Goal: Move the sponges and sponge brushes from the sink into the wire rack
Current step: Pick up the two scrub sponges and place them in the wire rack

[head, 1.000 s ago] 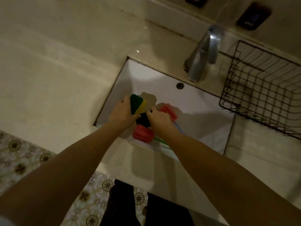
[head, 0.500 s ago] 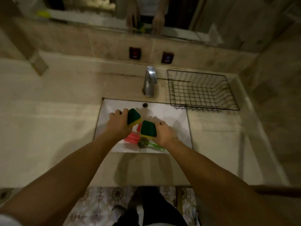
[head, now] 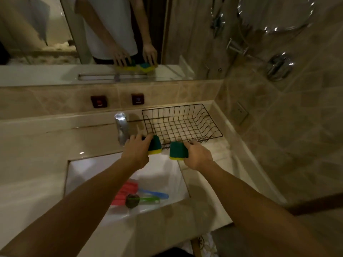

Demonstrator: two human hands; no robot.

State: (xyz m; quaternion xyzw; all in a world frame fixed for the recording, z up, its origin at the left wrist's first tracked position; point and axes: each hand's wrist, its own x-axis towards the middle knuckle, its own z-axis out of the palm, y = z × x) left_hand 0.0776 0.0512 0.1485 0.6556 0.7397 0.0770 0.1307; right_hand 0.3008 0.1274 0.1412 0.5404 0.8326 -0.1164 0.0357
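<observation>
My left hand (head: 136, 151) grips a green-and-yellow sponge (head: 155, 145) just in front of the near edge of the black wire rack (head: 207, 125). My right hand (head: 199, 154) holds a second green-and-yellow sponge (head: 178, 151) at the same edge, slightly right. Both sponges hang above the far rim of the white sink (head: 87, 167). In the sink lie two red sponge brushes (head: 126, 191), a blue handle (head: 157, 194) and a dark round brush head with a green handle (head: 132, 200). The rack holds nothing that I can see.
A chrome tap (head: 121, 127) stands left of the rack, close to my left hand. A mirror runs along the back wall. The tiled side wall and a wall socket (head: 240, 113) are right of the rack. The counter (head: 33, 151) extends left.
Both hands lifted the two sponges out of the sink and carried them up and right to the rack's near edge. The camera tilted up, showing the mirror.
</observation>
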